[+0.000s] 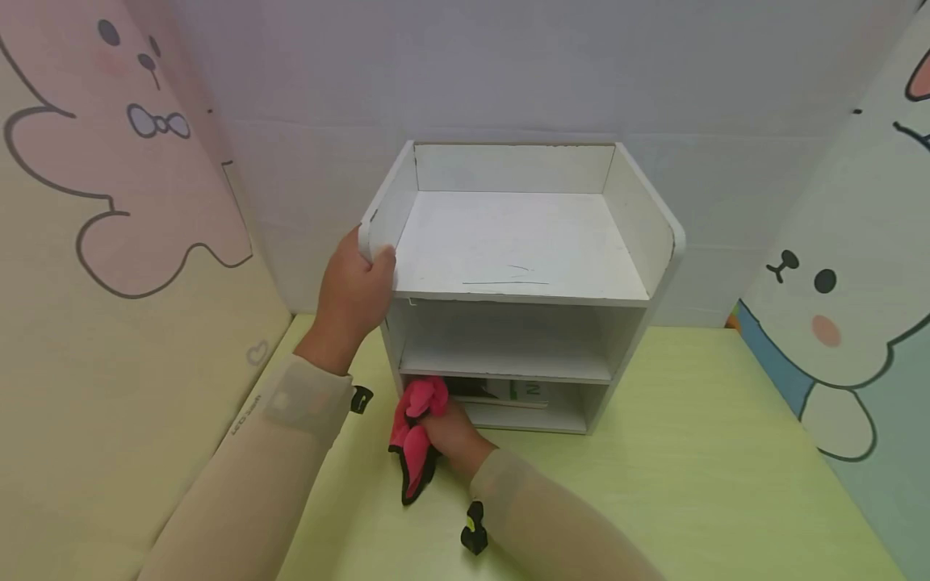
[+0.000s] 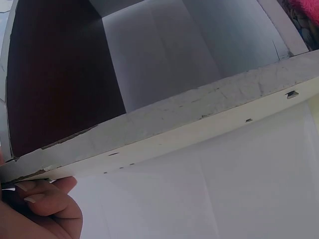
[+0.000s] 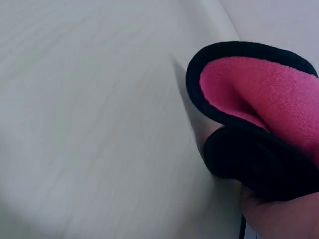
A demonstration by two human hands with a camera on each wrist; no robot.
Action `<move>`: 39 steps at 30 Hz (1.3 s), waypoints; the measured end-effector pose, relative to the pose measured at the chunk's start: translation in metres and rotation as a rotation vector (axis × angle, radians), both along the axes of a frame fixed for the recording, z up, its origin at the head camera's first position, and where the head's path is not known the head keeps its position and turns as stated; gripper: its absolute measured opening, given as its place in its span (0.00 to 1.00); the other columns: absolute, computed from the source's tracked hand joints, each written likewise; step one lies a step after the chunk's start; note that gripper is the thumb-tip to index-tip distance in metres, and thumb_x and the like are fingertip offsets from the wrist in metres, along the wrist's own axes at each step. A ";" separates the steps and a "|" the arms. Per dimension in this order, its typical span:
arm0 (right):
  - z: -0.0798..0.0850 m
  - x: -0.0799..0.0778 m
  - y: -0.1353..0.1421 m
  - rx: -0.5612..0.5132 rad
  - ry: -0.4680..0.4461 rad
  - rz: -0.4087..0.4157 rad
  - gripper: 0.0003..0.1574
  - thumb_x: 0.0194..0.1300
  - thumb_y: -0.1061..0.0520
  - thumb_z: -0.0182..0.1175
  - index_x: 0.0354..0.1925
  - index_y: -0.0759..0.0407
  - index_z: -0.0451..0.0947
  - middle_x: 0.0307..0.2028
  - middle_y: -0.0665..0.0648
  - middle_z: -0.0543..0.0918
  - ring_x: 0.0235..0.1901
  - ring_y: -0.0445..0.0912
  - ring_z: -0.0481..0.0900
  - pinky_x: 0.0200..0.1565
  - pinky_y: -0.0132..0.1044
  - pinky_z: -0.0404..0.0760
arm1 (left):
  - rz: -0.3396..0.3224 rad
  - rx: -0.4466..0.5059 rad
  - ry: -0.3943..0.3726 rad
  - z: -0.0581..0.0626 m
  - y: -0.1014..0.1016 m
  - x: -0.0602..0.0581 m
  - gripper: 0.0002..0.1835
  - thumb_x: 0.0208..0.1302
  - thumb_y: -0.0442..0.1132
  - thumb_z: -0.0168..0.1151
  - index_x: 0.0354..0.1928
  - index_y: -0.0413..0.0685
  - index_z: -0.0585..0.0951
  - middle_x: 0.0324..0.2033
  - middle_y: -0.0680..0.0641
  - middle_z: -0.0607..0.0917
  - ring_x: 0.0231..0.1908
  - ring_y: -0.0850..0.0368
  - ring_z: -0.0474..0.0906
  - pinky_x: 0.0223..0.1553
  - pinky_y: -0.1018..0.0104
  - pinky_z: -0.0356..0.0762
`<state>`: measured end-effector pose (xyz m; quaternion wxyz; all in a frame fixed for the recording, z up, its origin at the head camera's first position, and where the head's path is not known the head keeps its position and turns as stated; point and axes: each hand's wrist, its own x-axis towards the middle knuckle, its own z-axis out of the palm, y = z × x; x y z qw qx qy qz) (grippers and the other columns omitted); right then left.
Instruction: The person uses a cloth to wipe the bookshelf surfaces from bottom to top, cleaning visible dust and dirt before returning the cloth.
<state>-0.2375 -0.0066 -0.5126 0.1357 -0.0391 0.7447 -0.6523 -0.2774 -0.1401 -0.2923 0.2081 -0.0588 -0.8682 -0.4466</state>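
A small white shelf unit (image 1: 501, 234) stands on the table, with an open tray-like top and two compartments beneath it. My left hand (image 1: 354, 289) grips the front of its left side panel, thumb over the inner face. In the left wrist view, curled fingers (image 2: 50, 206) show at the panel's edge. Down at the lower left front corner, my right hand (image 1: 456, 437) holds a bunched pink cloth (image 1: 416, 460) with black edging. Folds of the cloth (image 3: 279, 94) cover part of that hand in the right wrist view.
Flat items (image 1: 516, 391) with printing lie in the bottom compartment, partly hidden by the cloth and hand. The yellow-green table (image 1: 697, 452) runs along both sides of the unit. A pale wall (image 1: 508, 73) rises behind, and panels with cartoon animals flank it.
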 end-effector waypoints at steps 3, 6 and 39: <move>0.001 0.001 0.000 -0.041 -0.032 -0.013 0.10 0.70 0.56 0.60 0.46 0.59 0.83 0.43 0.52 0.84 0.44 0.43 0.80 0.51 0.40 0.77 | 0.008 -0.003 -0.006 0.001 0.000 0.002 0.33 0.77 0.50 0.45 0.75 0.38 0.65 0.68 0.39 0.74 0.63 0.43 0.71 0.64 0.38 0.67; 0.005 0.002 0.001 -0.112 -0.043 -0.027 0.12 0.68 0.57 0.61 0.47 0.60 0.84 0.42 0.53 0.86 0.43 0.44 0.81 0.49 0.39 0.77 | 0.014 -0.005 -0.005 0.002 -0.001 0.003 0.33 0.77 0.51 0.45 0.75 0.38 0.65 0.68 0.39 0.74 0.63 0.43 0.72 0.64 0.38 0.67; 0.017 -0.019 -0.002 -0.250 -0.053 -0.268 0.10 0.62 0.62 0.57 0.43 0.64 0.75 0.41 0.52 0.73 0.40 0.45 0.70 0.42 0.33 0.73 | -0.002 0.019 0.013 -0.001 -0.001 -0.003 0.31 0.76 0.49 0.47 0.72 0.37 0.68 0.63 0.37 0.77 0.59 0.43 0.74 0.61 0.40 0.70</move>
